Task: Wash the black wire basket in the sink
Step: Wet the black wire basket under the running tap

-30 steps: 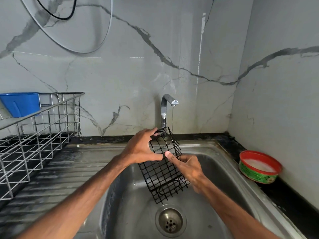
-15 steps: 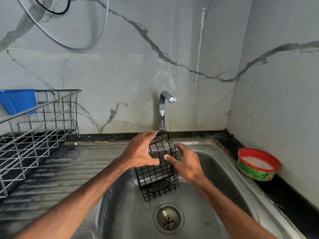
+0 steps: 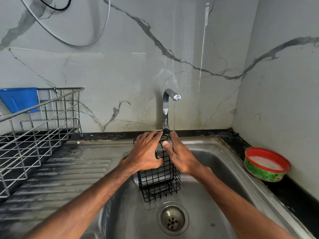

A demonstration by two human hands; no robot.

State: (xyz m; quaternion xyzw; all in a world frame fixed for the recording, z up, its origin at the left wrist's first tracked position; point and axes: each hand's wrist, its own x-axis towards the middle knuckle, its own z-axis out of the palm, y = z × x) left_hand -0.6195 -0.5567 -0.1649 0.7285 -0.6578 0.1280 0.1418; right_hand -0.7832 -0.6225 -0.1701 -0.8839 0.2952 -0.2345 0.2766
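Black wire basket [image 3: 160,183] hangs upright over the sink [image 3: 215,195] basin, just behind the drain [image 3: 172,218]. On the desk's left edge a steel dish rack [image 3: 34,135] carries a blue tub [image 3: 19,99]. The left grip [image 3: 146,152] curls over the basket's top rim, holding it. The tap [image 3: 166,107] runs a thin stream. The right grip [image 3: 181,157] lies flat along the basket's right side, fingers straight, thumb on the mesh. A red-rimmed bowl [image 3: 266,164] sits in the desk's right corner.
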